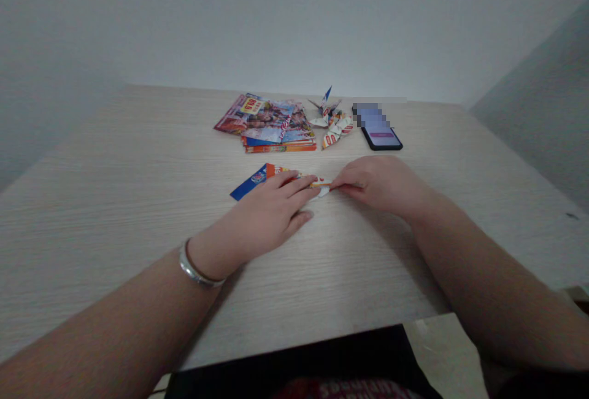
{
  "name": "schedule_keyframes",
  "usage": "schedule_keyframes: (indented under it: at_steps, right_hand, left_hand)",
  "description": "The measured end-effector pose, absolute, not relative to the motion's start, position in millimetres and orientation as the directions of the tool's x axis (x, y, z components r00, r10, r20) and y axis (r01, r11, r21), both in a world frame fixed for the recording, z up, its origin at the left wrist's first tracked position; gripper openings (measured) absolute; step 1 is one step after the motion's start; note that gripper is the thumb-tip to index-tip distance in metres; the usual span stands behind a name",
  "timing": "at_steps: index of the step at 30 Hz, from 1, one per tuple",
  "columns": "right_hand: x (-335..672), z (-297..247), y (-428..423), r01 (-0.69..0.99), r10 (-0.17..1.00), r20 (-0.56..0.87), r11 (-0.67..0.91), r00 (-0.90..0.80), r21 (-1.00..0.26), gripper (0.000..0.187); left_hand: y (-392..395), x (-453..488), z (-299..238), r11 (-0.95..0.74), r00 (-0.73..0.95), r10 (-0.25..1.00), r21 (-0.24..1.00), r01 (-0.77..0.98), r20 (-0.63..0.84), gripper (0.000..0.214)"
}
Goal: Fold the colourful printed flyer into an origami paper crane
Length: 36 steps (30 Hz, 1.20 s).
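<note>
Dark material (285,365), probably clothing, nearest the camera and below the near edge of the table (138,190), with pale lettering (363,388) on red at its lowest visible part. Two bare forearms (119,307) angled inward over the near edge; silver bracelet (196,269) on the left wrist.

Principal relation: folded paper strip (254,183) between the two hands, in the middle part of the table, long axis running from left to right, roughly parallel to the near edge. Blue end toward the left edge, projecting past the knuckles; pale, narrow end toward the right edge.

Left hand (267,218) laid flat over the strip, fingers extended and slightly apart, nearer to the blue end and hiding much of the middle. Right hand (381,184) at the narrow end, thumb and forefinger together on the tip; strip therefore directly to the left of these fingertips and beneath the left fingers.

Toward the far edge, from left to right: overlapping printed leaflets (276,120); two folded paper figures (337,132), close together, contact between them impossible to tell; smartphone (386,135), screen lit.
</note>
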State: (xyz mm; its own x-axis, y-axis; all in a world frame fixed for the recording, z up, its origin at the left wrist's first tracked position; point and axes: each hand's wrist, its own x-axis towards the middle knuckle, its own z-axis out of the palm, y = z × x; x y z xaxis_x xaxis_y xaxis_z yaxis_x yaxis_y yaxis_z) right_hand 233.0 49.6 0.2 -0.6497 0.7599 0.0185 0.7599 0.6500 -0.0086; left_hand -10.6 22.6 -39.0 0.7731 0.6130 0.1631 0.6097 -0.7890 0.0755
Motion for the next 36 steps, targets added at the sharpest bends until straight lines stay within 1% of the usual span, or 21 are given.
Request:
schedule_keyframes:
  at_steps: [4,9,13,17,20,28,33,36]
  right_hand:
    - [230.4,0.5,48.2,0.743,0.743,0.010,0.669,-0.669,0.018,0.024]
    - [227.1,-0.5,49.1,0.748,0.748,0.011,0.662,-0.663,0.055,0.023]
    - [225.5,0.5,49.3,0.755,0.757,0.001,0.653,-0.654,0.064,0.024]
    - [224.4,0.7,48.7,0.773,0.774,0.003,0.632,-0.633,0.064,0.024]
    - [224.5,-0.1,49.3,0.765,0.766,0.007,0.640,-0.642,0.073,0.024]
    - [224.7,0.0,51.0,0.757,0.758,0.006,0.650,-0.652,0.062,0.022]
    - [224.3,-0.3,50.7,0.757,0.758,0.011,0.651,-0.653,0.048,0.024]
    - [224.3,-0.9,50.9,0.768,0.768,0.008,0.640,-0.641,0.032,0.026]
  left_hand:
    - [24.8,-10.4,-40.2,-0.789,0.766,0.609,0.055,0.612,0.208,0.043]
    - [25.2,-10.6,-43.4,-0.792,0.752,0.604,0.097,0.602,0.262,0.042]
    - [24.0,-10.1,-41.3,-0.771,0.734,0.634,0.122,0.625,0.245,0.044]
    - [24.5,-9.4,-39.4,-0.775,0.743,0.626,0.079,0.627,0.236,0.043]
    - [25.5,-9.5,-41.1,-0.778,0.750,0.621,0.064,0.625,0.229,0.043]
    - [25.7,-10.8,-42.7,-0.769,0.731,0.638,0.149,0.622,0.240,0.044]
    - [23.5,-10.5,-40.9,-0.770,0.737,0.634,0.100,0.630,0.233,0.044]
    - [21.6,-11.0,-41.4,-0.762,0.734,0.641,0.079,0.642,0.224,0.048]
